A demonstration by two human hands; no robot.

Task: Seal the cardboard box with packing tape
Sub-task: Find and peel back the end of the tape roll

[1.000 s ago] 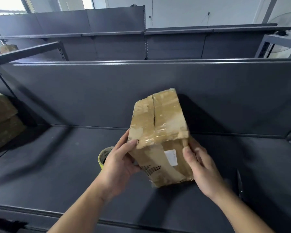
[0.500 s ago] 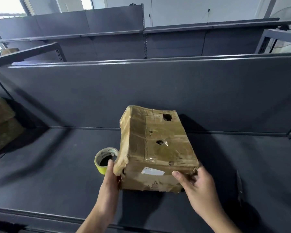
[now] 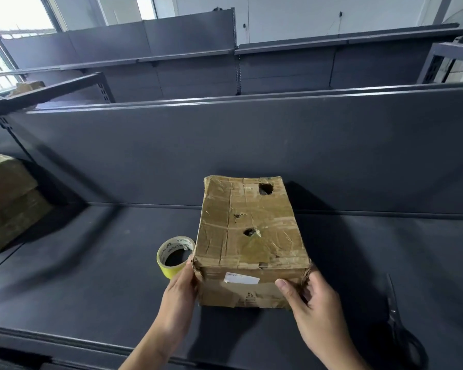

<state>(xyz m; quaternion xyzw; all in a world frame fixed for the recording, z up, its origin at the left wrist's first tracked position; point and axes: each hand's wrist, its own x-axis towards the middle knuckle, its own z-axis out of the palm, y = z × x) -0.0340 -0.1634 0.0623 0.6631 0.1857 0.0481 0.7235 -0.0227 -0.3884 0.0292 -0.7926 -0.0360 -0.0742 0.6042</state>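
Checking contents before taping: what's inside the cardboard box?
Cannot tell. The cardboard box is closed, with old tape across its top. The torn holes in the top show only darkness, so any contents are hidden.

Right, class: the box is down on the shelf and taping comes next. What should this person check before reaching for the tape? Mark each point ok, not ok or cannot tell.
1. The cardboard box sits flat on the shelf: ok.
2. The box is steadied: the left hand presses its left side and the right hand holds its near right corner: ok.
3. The tape roll is close by, just left of the box: ok.
4. The scissors lie on the shelf to the right: ok.
5. The top face is sound: not ok, holes are torn in it.
6. The tape's loose end is findable: cannot tell.
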